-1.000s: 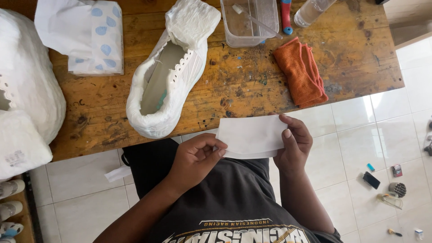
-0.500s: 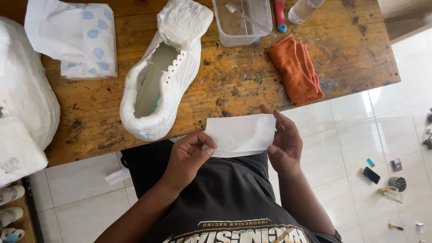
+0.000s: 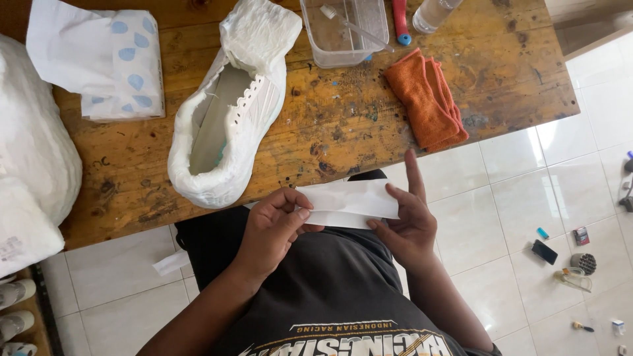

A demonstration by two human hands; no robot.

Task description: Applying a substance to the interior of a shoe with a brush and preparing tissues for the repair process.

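Left hand: the left hand (image 3: 273, 227) was closed on the near left end of a white paper sheet (image 3: 349, 203), thumb and fingertips pinching the edge.
Right hand: the right hand (image 3: 410, 221) held the sheet's other end, thumb under it, forefinger raised straight and the other fingers loosely curled.
Paper sheet: it was held between both hands, in the air above the lap and just short of the surface (image 3: 343, 118) edge; it looked folded lengthwise into a long strip, one layer lying over the other.
Done so far: the fold seemed made, though the crease looked soft rather than pressed flat.
Shoe: a white shoe (image 3: 227, 125), wrapped in white tissue outside and at the tongue, lay beyond the left hand, its opening bare of stuffing.
Left to do: judging by this, the strip was not yet in or on the shoe.
Beyond the right hand: an orange cloth (image 3: 427, 99) and a clear plastic tub (image 3: 346, 33).
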